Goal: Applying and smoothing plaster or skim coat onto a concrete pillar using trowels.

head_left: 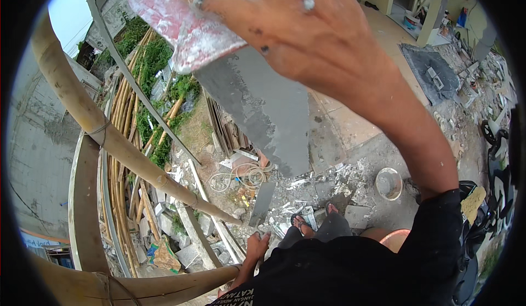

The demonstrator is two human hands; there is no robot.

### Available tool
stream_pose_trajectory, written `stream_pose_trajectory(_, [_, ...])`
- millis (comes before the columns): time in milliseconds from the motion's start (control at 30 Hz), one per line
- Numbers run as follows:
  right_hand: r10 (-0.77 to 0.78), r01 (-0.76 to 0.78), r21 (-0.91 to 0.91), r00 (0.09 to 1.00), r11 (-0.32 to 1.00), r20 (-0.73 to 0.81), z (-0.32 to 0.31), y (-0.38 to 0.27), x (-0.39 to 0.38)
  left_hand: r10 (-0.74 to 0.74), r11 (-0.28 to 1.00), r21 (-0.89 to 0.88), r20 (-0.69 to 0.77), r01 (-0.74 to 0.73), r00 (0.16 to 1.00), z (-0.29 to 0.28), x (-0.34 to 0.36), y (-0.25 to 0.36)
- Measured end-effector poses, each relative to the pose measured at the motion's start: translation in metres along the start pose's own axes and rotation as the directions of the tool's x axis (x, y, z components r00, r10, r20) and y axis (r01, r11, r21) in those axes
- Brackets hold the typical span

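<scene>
My right hand [298, 27] reaches up, large in the view, with its fingers bent over a flat pinkish-red pad [156, 18] smeared with whitish paste. The pad lies at the top edge of a grey cement-plastered column [285, 109], part of which looks darker and wet; whether pad and column touch, I cannot tell. Low in front of me, my left hand [256, 247] is closed at the lower end of a flat rectangular steel trowel [262, 203], its blade pointing up and away. The trowel's handle is hidden in the fingers.
Bamboo poles [148, 174] cross close on my left. A coiled pale hose [246, 175] and rubble lie at the column's foot. To the right stand a cement-stained bucket [388, 184] and a reddish tub [395, 239]; farther off is a dark mixing patch [430, 73].
</scene>
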State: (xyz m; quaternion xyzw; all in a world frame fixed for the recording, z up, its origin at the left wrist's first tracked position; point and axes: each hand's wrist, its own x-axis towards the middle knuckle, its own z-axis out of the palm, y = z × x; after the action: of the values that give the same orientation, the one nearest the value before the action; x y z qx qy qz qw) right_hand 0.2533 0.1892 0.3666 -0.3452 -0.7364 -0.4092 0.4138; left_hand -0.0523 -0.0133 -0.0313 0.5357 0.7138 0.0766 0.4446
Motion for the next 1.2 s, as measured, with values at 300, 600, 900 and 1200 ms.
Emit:
stream_pose_trajectory(300, [0.020,0.003,-0.107,0.976,0.994,0.219,0.050,-0.033,-0.120,0.020,0.999,-0.039,-0.008,-0.021,1.000,0.007,0.008,0.010])
stream_pose_trajectory(600, [0.040,-0.015,-0.064,0.913,0.998,0.406,0.103,-0.109,-0.316,0.051,0.998,0.027,0.047,-0.052,0.998,0.004,-0.001,0.013])
stream_pose_trajectory(900, [0.133,-0.170,0.081,0.930,0.982,0.344,0.006,-0.052,-0.117,0.069,0.996,-0.046,-0.070,-0.072,0.995,0.031,0.027,-0.053])
stream_pose_trajectory(1200, [-0.258,0.241,-0.183,0.963,0.953,-0.076,-0.010,0.026,0.069,0.166,0.982,-0.064,-0.130,-0.176,0.977,0.024,0.038,-0.022])
